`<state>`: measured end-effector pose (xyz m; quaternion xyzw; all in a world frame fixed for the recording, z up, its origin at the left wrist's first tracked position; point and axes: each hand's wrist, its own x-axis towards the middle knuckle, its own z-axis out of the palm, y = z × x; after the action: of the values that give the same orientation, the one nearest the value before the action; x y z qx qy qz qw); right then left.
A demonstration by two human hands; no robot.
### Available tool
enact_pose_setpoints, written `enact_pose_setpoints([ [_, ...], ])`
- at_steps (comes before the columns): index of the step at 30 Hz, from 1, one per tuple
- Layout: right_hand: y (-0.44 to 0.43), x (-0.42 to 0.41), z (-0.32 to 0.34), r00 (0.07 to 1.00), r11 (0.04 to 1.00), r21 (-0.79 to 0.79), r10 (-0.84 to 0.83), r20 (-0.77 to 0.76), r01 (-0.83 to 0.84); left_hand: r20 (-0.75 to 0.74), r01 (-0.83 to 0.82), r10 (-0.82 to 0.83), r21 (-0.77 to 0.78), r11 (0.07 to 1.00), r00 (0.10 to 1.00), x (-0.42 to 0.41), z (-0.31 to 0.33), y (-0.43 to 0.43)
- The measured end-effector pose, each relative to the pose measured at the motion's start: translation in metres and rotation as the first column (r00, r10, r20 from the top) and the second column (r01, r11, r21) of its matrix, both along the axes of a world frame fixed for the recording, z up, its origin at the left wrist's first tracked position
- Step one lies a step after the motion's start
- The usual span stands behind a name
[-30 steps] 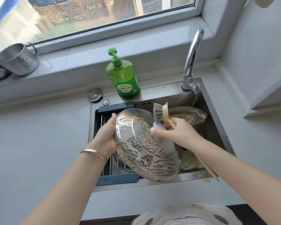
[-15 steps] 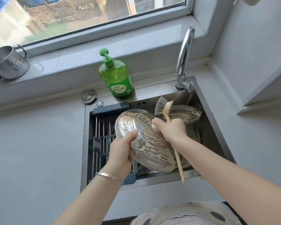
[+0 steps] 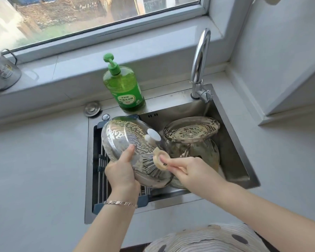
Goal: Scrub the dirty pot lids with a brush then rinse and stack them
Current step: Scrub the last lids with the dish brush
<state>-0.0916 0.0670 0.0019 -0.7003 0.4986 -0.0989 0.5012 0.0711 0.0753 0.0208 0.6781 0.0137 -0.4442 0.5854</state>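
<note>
Scrubbing step: left hand (image 3: 122, 171) grips the soapy lid (image 3: 124, 135) by its rim, right hand (image 3: 191, 170) pinches the brush (image 3: 153, 165), bristles on it. Next, probably the tap (image 3: 200, 57) for rinsing.

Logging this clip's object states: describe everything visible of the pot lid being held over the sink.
The lid is round, domed, shiny like metal or glass, with a white knob at its centre and suds streaked across its top. It is tilted over the left of the sink, above the rack. The left hand grips its lower rim, thumb on top; the brush in the right hand has its bristles against the lid's lower part.
</note>
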Motion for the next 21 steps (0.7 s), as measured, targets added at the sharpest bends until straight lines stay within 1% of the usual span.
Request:
enact_pose_setpoints([
  [1, -0.005, -0.002, -0.001, 1.000, 0.999, 0.024, -0.029, 0.008, 0.028, -0.018, 0.029, -0.029, 0.000, 1.000, 0.999, 0.001, 0.000, 0.001],
  [3, -0.024, -0.012, -0.008, 0.989, 0.987, 0.067, -0.147, -0.020, 0.148, -0.059, 0.098, -0.098, -0.009, 0.995, 0.993, 0.001, 0.001, 0.004],
  [4, -0.033, -0.016, -0.009, 0.978, 0.975, 0.085, -0.202, -0.050, 0.205, -0.061, 0.135, -0.136, -0.018, 0.991, 0.989, 0.001, 0.003, 0.006],
  [5, -0.037, -0.018, -0.010, 0.973, 0.969, 0.096, -0.221, -0.063, 0.227, -0.056, 0.165, -0.166, -0.025, 0.986, 0.985, 0.000, 0.006, 0.006],
  [9, -0.022, -0.014, 0.000, 0.995, 0.991, 0.097, -0.092, 0.044, 0.087, -0.036, 0.186, -0.188, -0.057, 0.981, 0.982, 0.007, 0.014, 0.004],
  [11, -0.025, -0.019, -0.003, 0.992, 0.989, 0.084, -0.124, 0.028, 0.121, -0.042, 0.192, -0.195, -0.065, 0.979, 0.980, 0.011, 0.016, 0.003],
  [13, -0.035, -0.025, -0.009, 0.977, 0.975, 0.077, -0.206, -0.052, 0.210, -0.068, 0.200, -0.204, -0.069, 0.977, 0.977, 0.010, 0.017, 0.004],
  [14, -0.033, -0.024, -0.008, 0.976, 0.973, 0.082, -0.211, -0.053, 0.215, -0.071, 0.191, -0.195, -0.067, 0.979, 0.978, 0.009, 0.016, 0.005],
  [17, -0.008, -0.009, 0.002, 0.995, 0.997, 0.042, -0.066, 0.075, 0.063, -0.085, 0.109, -0.115, -0.073, 0.991, 0.990, 0.012, 0.013, 0.002],
  [18, -0.001, -0.007, 0.003, 0.994, 0.999, 0.017, -0.050, 0.095, 0.049, -0.101, 0.082, -0.090, -0.081, 0.993, 0.991, 0.014, 0.012, 0.002],
  [19, -0.003, -0.009, 0.000, 0.995, 0.997, 0.003, -0.072, 0.070, 0.072, -0.112, 0.063, -0.073, -0.090, 0.994, 0.991, 0.014, 0.012, 0.001],
  [21, -0.018, -0.019, -0.013, 0.983, 0.985, 0.004, -0.169, -0.066, 0.170, -0.113, 0.031, -0.043, -0.105, 0.994, 0.993, 0.015, 0.013, -0.001],
])
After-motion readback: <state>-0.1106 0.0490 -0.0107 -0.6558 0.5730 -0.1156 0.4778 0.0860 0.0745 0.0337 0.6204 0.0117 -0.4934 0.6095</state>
